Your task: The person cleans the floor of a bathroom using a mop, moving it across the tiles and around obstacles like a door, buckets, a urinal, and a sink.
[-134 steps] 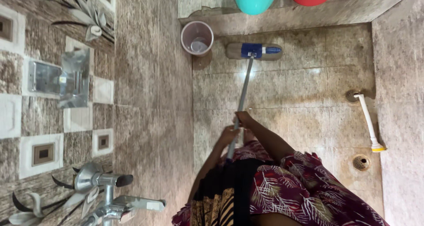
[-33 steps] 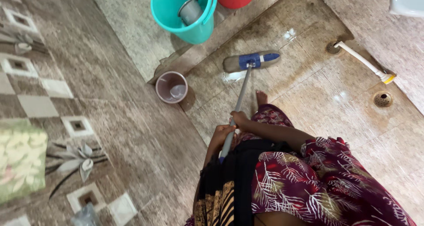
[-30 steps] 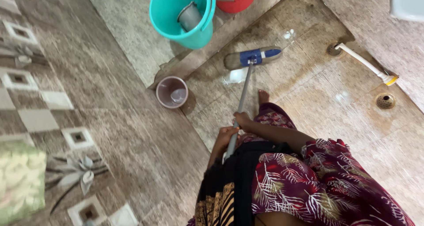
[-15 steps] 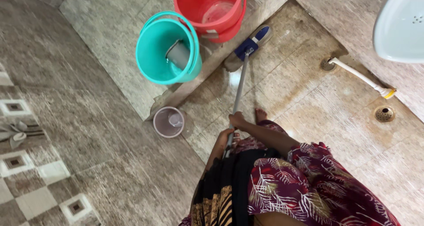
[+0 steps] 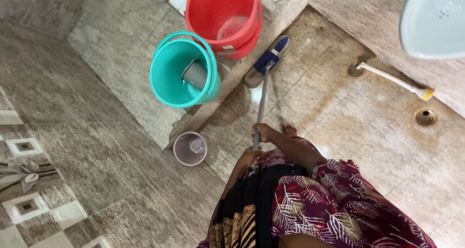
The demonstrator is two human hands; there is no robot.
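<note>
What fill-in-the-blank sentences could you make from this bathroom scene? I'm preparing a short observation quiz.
1. Both hands, the right hand above the left hand, grip the handle of a ____.
2. The mop head lies beside the ____ bucket.
3. A grey mug stands inside the ____ bucket.
4. The small pinkish cup stands on the floor, nearest the ____ bucket.

Missing words: mop; red; teal; teal

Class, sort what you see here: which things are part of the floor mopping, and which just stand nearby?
In use: mop, left hand, right hand, wet floor tiles.
Standing by: teal bucket, red bucket, small cup, white basin, floor drain.
</note>
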